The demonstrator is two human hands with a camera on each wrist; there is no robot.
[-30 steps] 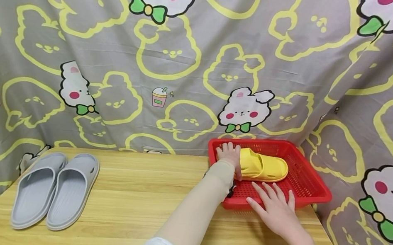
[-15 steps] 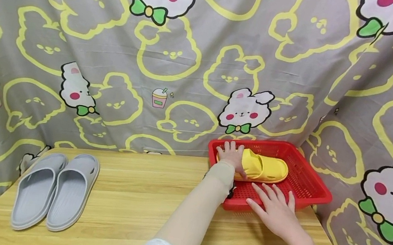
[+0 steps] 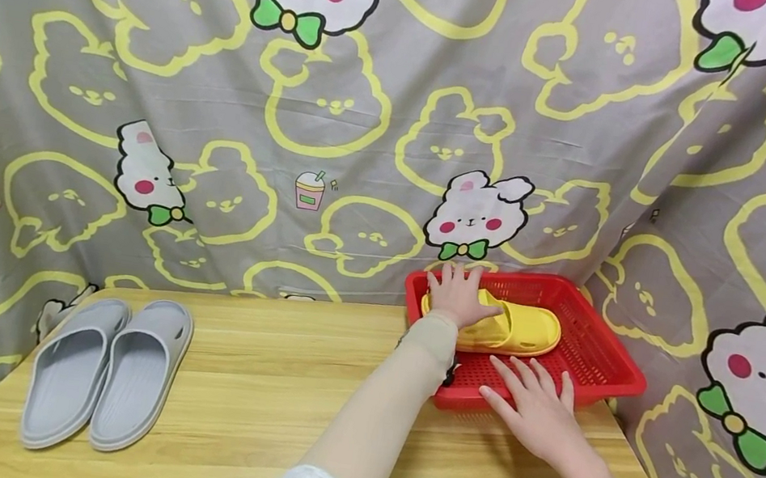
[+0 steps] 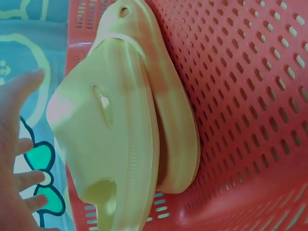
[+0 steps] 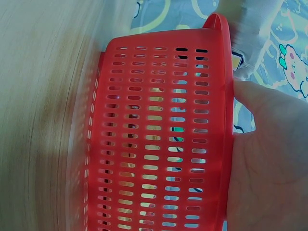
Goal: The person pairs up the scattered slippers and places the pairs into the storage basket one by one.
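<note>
Left hand [image 3: 459,297] now clear of the yellow slippers [image 3: 528,330], fingers spread wider than 0.5 s ago. Slippers unmoved, far side of red basket [image 3: 606,348]. Right hand [image 3: 538,416] unchanged: fingers extended, near rim.

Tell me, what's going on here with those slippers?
Two yellow slippers lie overlapping in a red basket on a wooden table. A person's left hand is spread close by them, gripping neither, while the right hand is at the basket's near rim, fingers extended over it. A pair of gray slippers sits side by side on the table's left.
</note>
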